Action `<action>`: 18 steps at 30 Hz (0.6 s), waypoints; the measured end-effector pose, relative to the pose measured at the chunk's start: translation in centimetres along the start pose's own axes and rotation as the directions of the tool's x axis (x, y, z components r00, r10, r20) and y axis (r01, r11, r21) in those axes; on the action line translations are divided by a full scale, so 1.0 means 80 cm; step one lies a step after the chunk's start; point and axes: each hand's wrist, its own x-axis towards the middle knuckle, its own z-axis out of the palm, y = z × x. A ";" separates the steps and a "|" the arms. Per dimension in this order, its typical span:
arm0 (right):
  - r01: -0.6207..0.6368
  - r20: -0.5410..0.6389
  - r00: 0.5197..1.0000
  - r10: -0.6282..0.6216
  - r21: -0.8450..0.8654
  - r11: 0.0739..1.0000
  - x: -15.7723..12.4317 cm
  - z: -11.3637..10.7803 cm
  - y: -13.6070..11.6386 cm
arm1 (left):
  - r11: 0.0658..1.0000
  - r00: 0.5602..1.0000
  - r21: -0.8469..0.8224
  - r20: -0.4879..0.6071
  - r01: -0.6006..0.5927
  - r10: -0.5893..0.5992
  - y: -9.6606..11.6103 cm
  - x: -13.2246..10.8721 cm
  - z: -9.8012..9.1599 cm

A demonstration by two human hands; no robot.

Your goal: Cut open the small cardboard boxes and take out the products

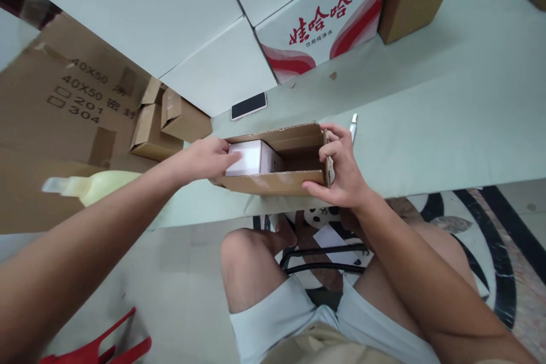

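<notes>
An open brown cardboard box (273, 185) sits near the table's front edge, its long opening facing up. Inside its left half lies a small white box (245, 159); brown inner walls show to the right of it. My left hand (209, 157) is closed at the left end, thumb over the white box's top, other fingers curled and partly hidden. At the right end, my right hand (341, 170) grips the cardboard box's end wall and flap, thumb on the near side. Just beyond that hand lies a slim light-coloured cutter-like tool (354, 125), partly covered.
A phone (248, 106) lies behind the box, before stacked white cartons (222, 68). Small brown boxes (187, 116) and a large carton (63, 91) stand left, near a yellowish bottle (106, 185). Another brown box (416, 0) stands back right. A red plastic object (102, 347) is on the floor.
</notes>
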 end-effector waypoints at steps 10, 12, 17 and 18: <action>0.009 0.049 0.999 -0.005 -0.078 0.997 -0.015 0.015 0.001 | 0.898 0.978 0.440 0.200 -0.030 -0.065 0.067 0.013 0.001; -0.034 0.038 0.999 0.037 -0.070 0.997 -0.017 0.015 0.005 | 0.925 0.980 0.381 0.188 -0.013 -0.063 0.054 0.015 -0.007; -0.058 0.068 0.996 0.064 -0.085 0.995 -0.014 0.032 0.016 | 0.996 0.986 0.065 -0.163 0.056 -0.045 -0.001 -0.007 -0.058; -0.053 0.082 0.995 0.061 -0.091 0.994 -0.012 0.038 0.017 | 0.999 0.971 -0.037 -0.240 0.000 -0.009 -0.018 -0.014 -0.071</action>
